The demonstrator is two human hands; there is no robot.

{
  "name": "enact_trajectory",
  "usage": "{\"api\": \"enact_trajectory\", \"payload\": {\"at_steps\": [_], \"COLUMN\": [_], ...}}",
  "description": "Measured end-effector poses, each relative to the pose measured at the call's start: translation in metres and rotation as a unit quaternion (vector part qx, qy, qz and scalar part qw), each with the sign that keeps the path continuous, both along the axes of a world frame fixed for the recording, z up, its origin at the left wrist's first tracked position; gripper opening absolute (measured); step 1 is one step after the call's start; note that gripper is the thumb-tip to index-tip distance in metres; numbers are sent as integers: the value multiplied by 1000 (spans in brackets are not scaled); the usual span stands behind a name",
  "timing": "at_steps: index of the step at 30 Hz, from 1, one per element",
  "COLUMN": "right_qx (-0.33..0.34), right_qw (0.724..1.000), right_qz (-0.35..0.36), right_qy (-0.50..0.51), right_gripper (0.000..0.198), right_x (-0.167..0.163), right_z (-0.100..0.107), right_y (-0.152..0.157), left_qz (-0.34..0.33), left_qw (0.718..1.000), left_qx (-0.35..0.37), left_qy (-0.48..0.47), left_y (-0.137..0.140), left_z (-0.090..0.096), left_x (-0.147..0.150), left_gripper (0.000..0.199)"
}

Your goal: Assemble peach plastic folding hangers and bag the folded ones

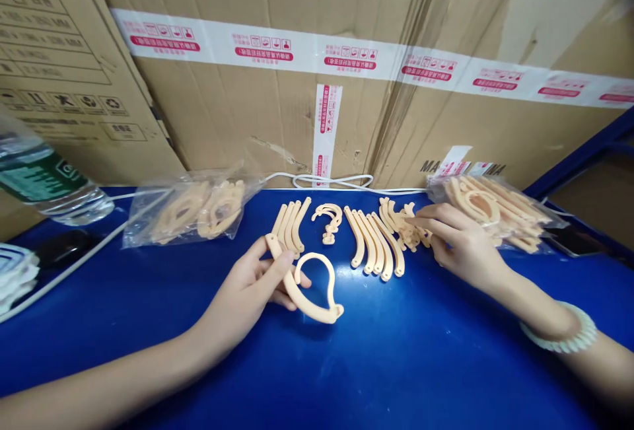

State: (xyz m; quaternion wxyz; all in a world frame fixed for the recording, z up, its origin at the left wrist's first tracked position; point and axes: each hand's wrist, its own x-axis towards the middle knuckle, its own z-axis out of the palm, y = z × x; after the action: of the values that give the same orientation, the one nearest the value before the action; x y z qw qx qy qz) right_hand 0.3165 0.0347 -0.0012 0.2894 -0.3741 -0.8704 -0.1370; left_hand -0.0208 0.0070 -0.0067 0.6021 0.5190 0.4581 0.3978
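Observation:
My left hand grips a curved beige plastic hanger arm with a hook joined at its lower end; this partly assembled folding hanger is held above the blue table. At the right, my right hand reaches into a pile of small beige plastic pieces, its fingers bent together at the pile's edge; what lies between them is hidden. Several loose hanger arms lie in a row left of that pile. Another row of hanger arms is just behind my left hand. Between the rows lie several stacked hooks.
Clear bags of beige parts lie at the back left and right. Cardboard boxes stand behind the blue table. A white cable crosses the back. At left are a water bottle and a black object.

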Motion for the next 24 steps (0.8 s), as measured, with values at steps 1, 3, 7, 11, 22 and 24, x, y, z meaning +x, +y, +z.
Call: {"api": "enact_trajectory", "payload": {"at_steps": [1,3,7,11,22,24], "right_qx": [3,1,37,91,54,48], "right_qw": [1000,995,981,977,980,984], "right_qz": [13,84,178,181,187,169], "right_qy": [11,53,-65,-71,-38,-35], "right_gripper": [38,35,29,23,30,30], "right_x": [-11,-37,-88,-111,-111,-111], "right_z": [2,5,1,-8,-13,-13], "right_y": [-7,-24,-51,-50,-46,-47], "left_qz": [4,1,-21,3,83,117], "left_qw": [1000,1000,999,998,975,910], "left_qx": [3,11,30,58,200,371], "left_qy": [-2,-7,-18,-25,47,143], "left_y": [0,-1,-5,-11,-6,-7], "left_z": [0,-1,2,6,0,-1], "left_x": [0,1,3,2,-5,-9], "left_gripper": [40,37,33,32,45,48]}}
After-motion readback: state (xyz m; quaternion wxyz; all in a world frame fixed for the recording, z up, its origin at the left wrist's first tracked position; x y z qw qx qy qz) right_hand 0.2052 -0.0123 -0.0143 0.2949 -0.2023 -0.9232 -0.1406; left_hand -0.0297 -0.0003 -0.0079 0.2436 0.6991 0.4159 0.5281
